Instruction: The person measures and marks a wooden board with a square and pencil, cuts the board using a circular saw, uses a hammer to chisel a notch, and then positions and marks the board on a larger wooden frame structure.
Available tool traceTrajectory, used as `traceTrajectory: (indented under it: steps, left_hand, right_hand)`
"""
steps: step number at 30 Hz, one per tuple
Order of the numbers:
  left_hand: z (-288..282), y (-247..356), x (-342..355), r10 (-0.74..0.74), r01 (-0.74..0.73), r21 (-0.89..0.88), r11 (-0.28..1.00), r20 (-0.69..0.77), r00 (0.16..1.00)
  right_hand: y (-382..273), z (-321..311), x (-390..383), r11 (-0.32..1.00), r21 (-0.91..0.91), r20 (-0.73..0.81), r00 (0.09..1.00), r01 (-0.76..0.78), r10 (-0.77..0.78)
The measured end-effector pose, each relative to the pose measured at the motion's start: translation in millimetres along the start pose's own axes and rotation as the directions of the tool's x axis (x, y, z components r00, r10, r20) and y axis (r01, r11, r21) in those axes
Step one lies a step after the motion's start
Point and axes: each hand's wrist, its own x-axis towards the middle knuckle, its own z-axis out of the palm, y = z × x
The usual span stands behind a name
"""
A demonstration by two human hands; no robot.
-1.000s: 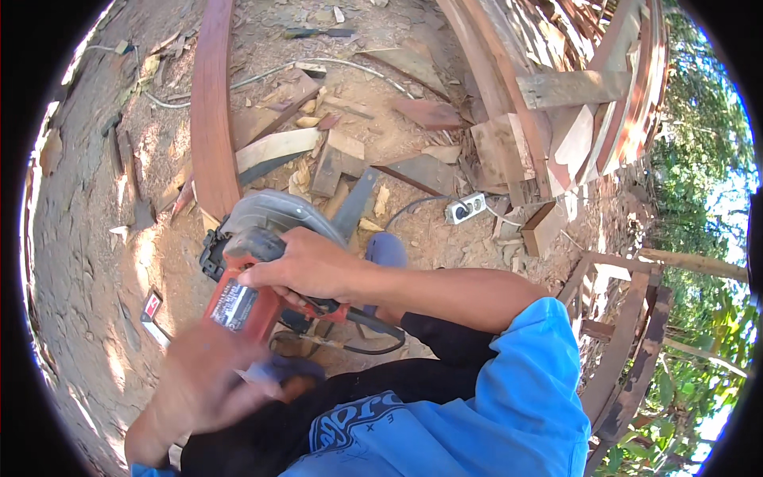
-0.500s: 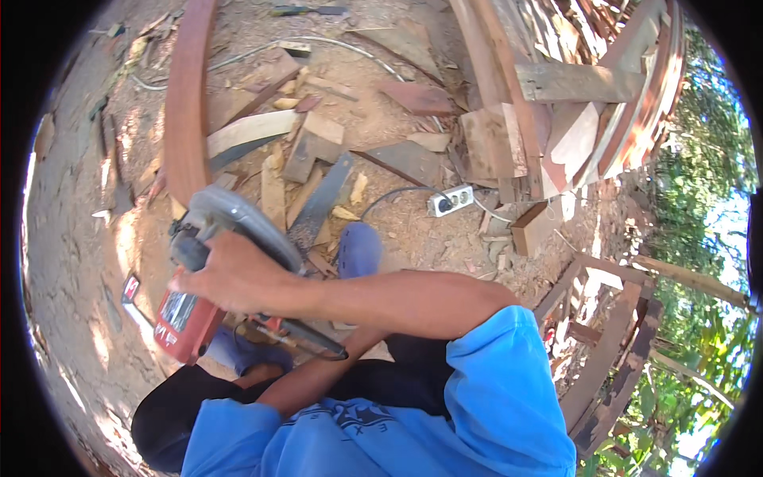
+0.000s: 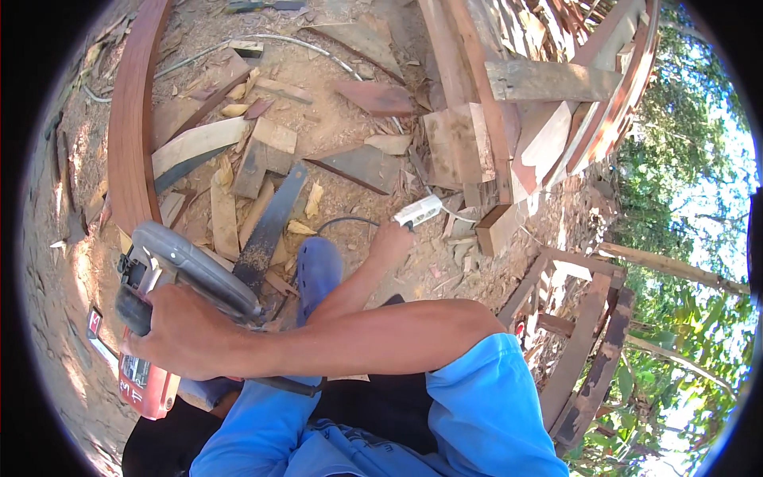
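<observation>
My arms cross. At the left, my right hand (image 3: 191,330) is closed around the handle of a red and grey circular saw (image 3: 147,388), which stands at the near end of a long reddish-brown board (image 3: 133,119). Stretched under the right arm, my left hand (image 3: 392,241) grips a white power strip (image 3: 419,210) just above the ground. The strip is tilted, and its plug is mostly hidden by the hand. A handsaw (image 3: 274,219) lies among offcuts, beside a blue clog (image 3: 319,270) on one foot.
Wood offcuts (image 3: 362,167) and sawdust cover the dirt ground ahead. A pale cable (image 3: 290,40) curves across it. Stacked boards (image 3: 457,143) stand at the far right, with a wooden frame (image 3: 576,342) nearer. Dark cord (image 3: 342,220) runs toward the power strip.
My left hand has come out from beneath the right arm, reached forward right and taken hold of the power strip, lifting and tilting it. The right hand stays on the circular saw; the view has shifted.
</observation>
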Motion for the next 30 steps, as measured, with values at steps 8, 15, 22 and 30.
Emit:
traceTrajectory:
  steps: [8, 15, 22, 30]
  left_hand:
    - [1, -12, 21, -0.206, 0.194, -0.072, 0.978, -0.264, 0.942]
    - [-37, 35, -53, 0.113, -0.213, -0.148, 0.966, -0.5, 0.859]
    - [-43, 53, -139, 0.109, -0.238, -0.316, 0.919, -0.376, 0.92]
    - [-76, 46, -175, -0.114, -0.147, -0.501, 0.853, -0.454, 0.884]
  right_hand:
    - [6, 7, 4, 0.998, -0.005, -0.003, 0.998, 0.066, -0.066]
    - [12, 2, 2, 0.994, -0.014, 0.001, 0.994, -0.113, 0.113]
    - [7, -5, -2, 0.952, 0.282, 0.152, 0.986, -0.116, 0.075]
    - [-20, -5, -7, 0.945, 0.265, 0.18, 0.973, -0.191, 0.146]
